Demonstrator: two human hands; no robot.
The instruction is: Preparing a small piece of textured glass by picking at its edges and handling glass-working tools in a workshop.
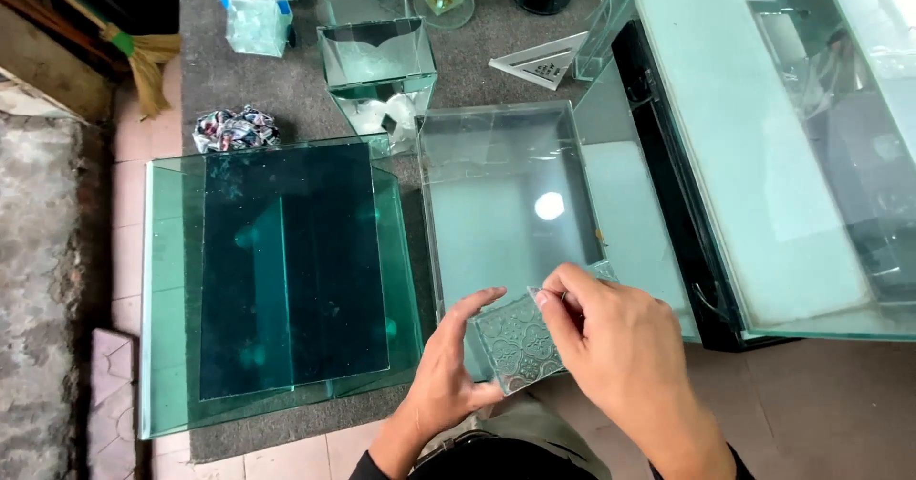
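Hands meet over a small square of patterned glass (520, 344), held low in the middle of the view, just above the near edge of a clear glass tank (510, 203) on the floor. The left hand (448, 370) cups the pane from the left, thumb under its near edge and fingers (482, 299) curled up along its far left corner, clamped on the glass. The right hand (620, 346) comes from the right, fingers (553, 294) pinched together on the pane's far edge.

Left of the clear tank, touching or just beside it, lies a larger green tank (277, 280) with a dark pane inside, on a grey mat (286, 89). Beyond the two stands a small tapered tank (379, 74) holding crumpled white material. A crumpled wrapper (234, 129), printed dark and white, lies at the green tank's far left corner. Farther back a small clear box (256, 10) has blue corners. A white triangular piece (542, 60) rests on the mat right of the tapered tank. Large pale glass sheets (754, 146) on a black frame fill the right side. A broom (143, 60) lies at the upper left.
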